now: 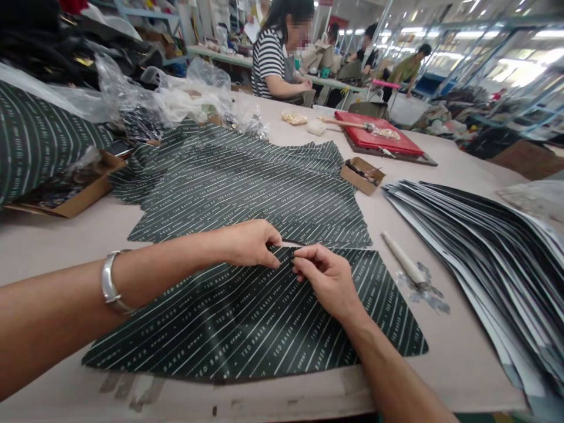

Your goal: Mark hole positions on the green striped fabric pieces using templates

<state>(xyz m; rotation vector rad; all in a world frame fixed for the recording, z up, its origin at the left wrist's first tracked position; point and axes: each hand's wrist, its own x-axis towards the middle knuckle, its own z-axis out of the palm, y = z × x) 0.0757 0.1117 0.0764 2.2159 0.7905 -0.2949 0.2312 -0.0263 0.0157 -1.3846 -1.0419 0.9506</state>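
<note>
A dark green fabric panel (247,323) with white slanted stripes and lettering lies flat before me. My left hand (253,244), a silver bangle on its wrist, is at the panel's far edge, thumb and fingers curled with a gap between their tips. Just right of it, my right hand (326,276) pinches at the same edge. Whatever sits between its fingertips is too small to make out. Beyond the panel, a spread pile of matching striped pieces (247,176) covers the table.
Right of the panel lie a pale rod-shaped tool (403,258) and a tall stack of dark and white sheets (480,258). A small cardboard box (362,175), a red board (374,130) and an open carton (74,188) stand farther off. A person (277,64) in stripes works across the table (291,126).
</note>
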